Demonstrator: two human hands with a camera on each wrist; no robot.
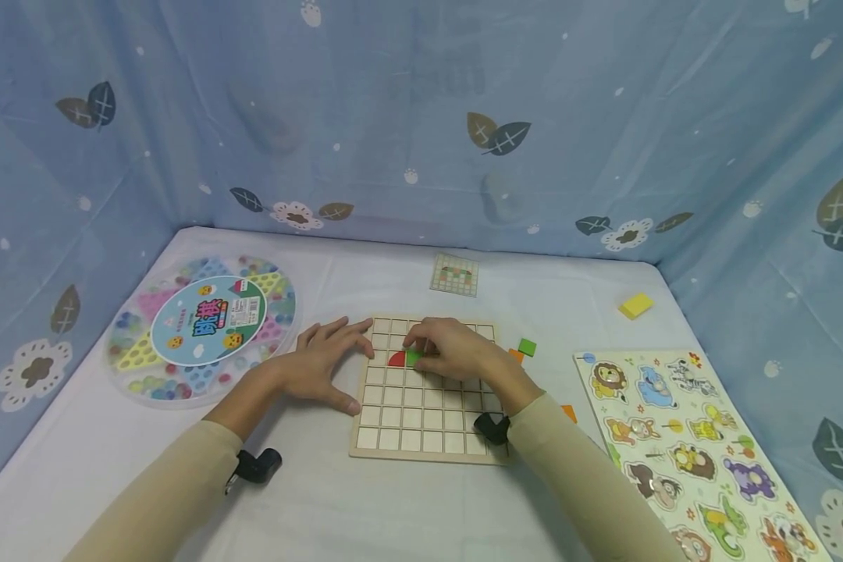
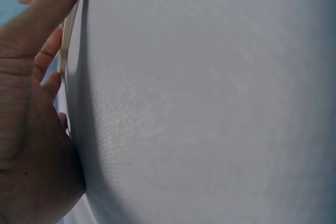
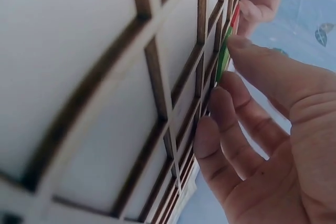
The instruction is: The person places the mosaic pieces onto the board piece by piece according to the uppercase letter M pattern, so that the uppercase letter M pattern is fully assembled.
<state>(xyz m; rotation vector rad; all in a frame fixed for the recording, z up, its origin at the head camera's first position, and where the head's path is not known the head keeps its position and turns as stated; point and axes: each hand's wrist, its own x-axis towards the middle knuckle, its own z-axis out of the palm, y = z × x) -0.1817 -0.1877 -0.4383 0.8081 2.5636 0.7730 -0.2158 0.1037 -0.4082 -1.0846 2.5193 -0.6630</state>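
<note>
A wooden grid board [image 1: 421,417] lies flat on the white cloth. My right hand [image 1: 457,349] pinches a green square tile [image 1: 413,358] between thumb and fingers, at a cell in the board's upper part. Right beside that tile, on its left, a red quarter-round tile [image 1: 396,359] sits in a cell. In the right wrist view the green tile [image 3: 223,59] shows under the thumb. My left hand [image 1: 321,365] spreads along the board's left side, its thumb and fingertips at the rim. The left wrist view shows mostly cloth beside this hand [image 2: 37,119].
A small pattern card [image 1: 454,275] lies behind the board. On the right are another green tile [image 1: 528,346], orange tiles [image 1: 569,413], yellow pieces [image 1: 635,306] and an animal puzzle board [image 1: 674,437]. A round Chinese checkers set [image 1: 207,320] occupies the left; patterned curtains enclose the table.
</note>
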